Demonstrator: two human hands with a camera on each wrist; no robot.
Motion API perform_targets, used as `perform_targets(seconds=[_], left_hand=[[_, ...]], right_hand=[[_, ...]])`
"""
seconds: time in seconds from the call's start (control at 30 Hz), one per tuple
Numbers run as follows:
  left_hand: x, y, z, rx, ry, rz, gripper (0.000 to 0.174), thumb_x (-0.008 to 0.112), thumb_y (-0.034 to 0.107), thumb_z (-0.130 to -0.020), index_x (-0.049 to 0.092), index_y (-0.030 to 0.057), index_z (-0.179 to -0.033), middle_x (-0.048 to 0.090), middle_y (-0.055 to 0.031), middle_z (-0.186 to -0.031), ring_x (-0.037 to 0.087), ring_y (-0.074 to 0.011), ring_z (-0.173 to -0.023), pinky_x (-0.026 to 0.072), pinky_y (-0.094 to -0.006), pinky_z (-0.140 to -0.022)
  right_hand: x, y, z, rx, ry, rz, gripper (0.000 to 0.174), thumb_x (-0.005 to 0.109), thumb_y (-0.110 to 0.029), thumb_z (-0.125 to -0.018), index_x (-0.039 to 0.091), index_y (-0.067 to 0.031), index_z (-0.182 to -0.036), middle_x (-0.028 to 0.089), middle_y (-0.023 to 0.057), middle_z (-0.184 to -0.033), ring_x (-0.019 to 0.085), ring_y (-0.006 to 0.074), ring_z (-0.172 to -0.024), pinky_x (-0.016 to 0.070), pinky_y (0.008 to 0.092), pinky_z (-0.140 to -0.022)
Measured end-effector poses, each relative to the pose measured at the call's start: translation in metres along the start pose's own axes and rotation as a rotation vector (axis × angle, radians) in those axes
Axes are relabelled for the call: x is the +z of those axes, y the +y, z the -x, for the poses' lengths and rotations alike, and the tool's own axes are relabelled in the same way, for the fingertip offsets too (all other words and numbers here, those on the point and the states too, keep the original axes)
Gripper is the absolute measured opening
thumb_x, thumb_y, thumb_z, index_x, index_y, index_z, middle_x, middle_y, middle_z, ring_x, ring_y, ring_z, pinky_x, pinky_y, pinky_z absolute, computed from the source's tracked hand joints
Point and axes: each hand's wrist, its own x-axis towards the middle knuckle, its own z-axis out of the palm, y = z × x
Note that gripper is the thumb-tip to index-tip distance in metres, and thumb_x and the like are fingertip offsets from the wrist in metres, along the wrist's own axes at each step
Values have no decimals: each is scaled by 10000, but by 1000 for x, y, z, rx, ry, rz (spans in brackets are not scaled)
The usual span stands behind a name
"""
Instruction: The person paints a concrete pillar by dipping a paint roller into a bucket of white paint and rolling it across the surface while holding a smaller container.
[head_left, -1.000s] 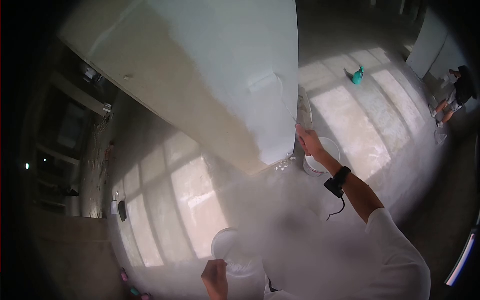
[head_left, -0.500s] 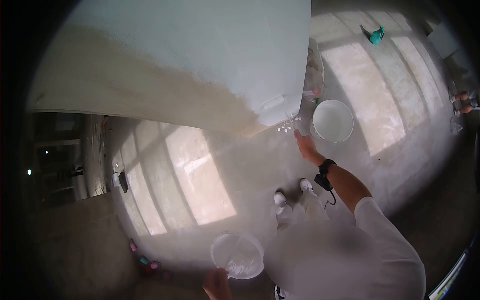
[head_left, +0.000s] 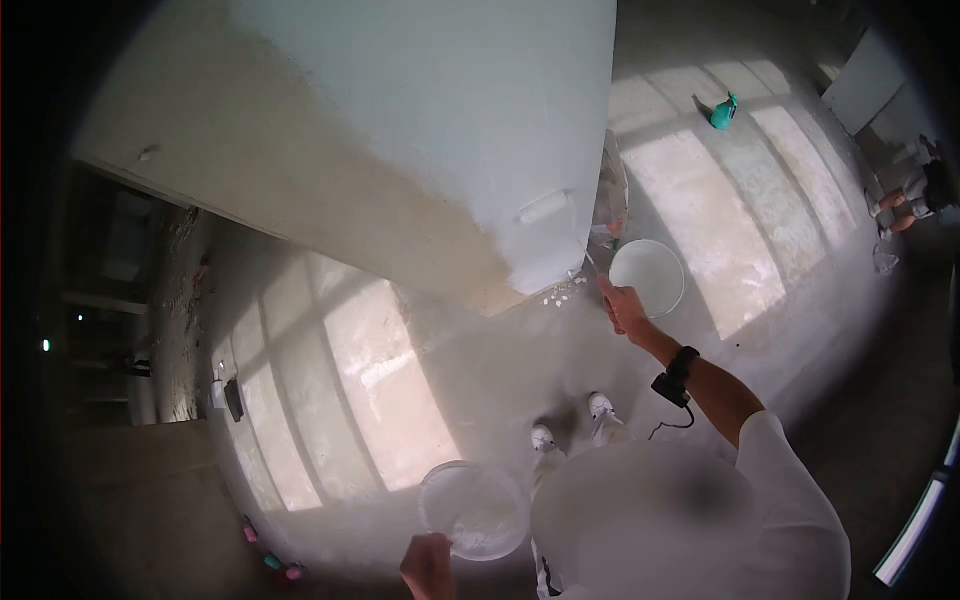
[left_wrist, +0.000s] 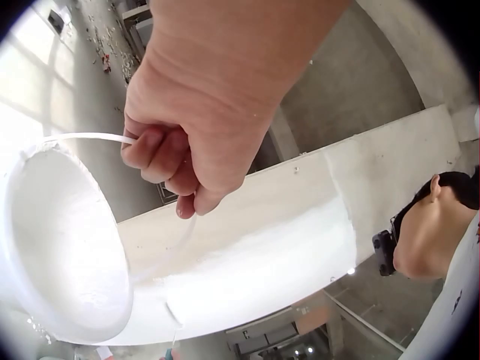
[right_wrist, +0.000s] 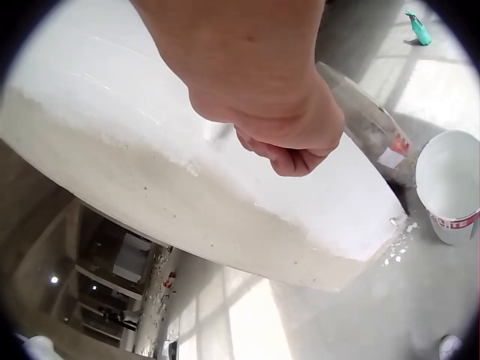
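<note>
My right hand (head_left: 625, 308) grips the handle of a paint roller (head_left: 545, 207), whose white sleeve lies against the painted lower part of the wall (head_left: 490, 110). White paint covers the wall's right side, and bare beige plaster shows on its left. In the right wrist view the curled fingers (right_wrist: 289, 159) hide the roller's handle. Low at the front, my left hand (head_left: 428, 565) holds a white bucket (head_left: 424, 505) by its thin wire handle (left_wrist: 90, 137). The left wrist view shows its fingers curled round that handle, with the bucket hanging tilted and white inside.
Another white bucket (head_left: 650, 275) stands on the floor right of the wall's corner, beside a clear bag (head_left: 612, 190). White paint drops (head_left: 562, 292) dot the floor there. A green spray bottle (head_left: 724, 112) stands farther back; another person (head_left: 915, 190) is at far right.
The roller has run down the wall close to its foot, then come partway back up with my right hand. The head view has tilted down and back up. My left hand keeps holding the bucket.
</note>
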Motion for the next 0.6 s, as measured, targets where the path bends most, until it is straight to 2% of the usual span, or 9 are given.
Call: perform_targets(seconds=[0.17,0.2,0.33,0.4,0.5,0.6], left_hand=[[-42,-12,-13,88,-60,152,199,602,158,-957,602,-9,-849,625,-33,-740,511,-66,-672,388,-223,-606],[-55,-14,-14,113,-76,203,202,608,160,-960,602,-13,-856,629,-39,-747,522,-76,-691,405,-231,-633],[-101,-33,-18,182,-109,295,177,603,136,-962,621,-28,-896,631,-36,-777,538,-84,-720,435,-230,-670],[-126,-29,-9,236,-152,306,159,584,113,-973,630,-39,-963,612,-27,-809,531,-98,-745,457,-236,-685],[-144,-49,-13,250,-179,286,136,573,80,-972,622,-46,-981,622,-44,-869,544,-121,-818,453,-244,-756],[-155,-60,-13,286,-166,292,126,571,69,-969,622,-45,-987,623,-48,-876,552,-121,-825,456,-246,-762]], right_hand=[[1,-97,90,-159,-51,-15,620,561,-658,-880,336,-180,-556,236,-68,-475,169,82,-353,133,280,-358],[3,-109,99,-185,-66,-25,622,529,-671,-891,331,-184,-558,200,-78,-474,148,80,-352,125,279,-363],[15,-182,166,-213,-143,-55,621,467,-669,-919,354,-165,-574,179,-81,-466,153,78,-347,120,268,-364],[19,-210,194,-265,-206,-97,617,477,-662,-917,361,-162,-576,183,-79,-459,159,78,-344,121,268,-362],[27,-250,233,-331,-248,-135,601,494,-648,-915,387,-160,-581,200,-78,-447,174,74,-343,139,259,-361],[34,-284,260,-400,-284,-164,597,515,-642,-908,386,-163,-576,213,-82,-447,176,64,-348,145,247,-355]])
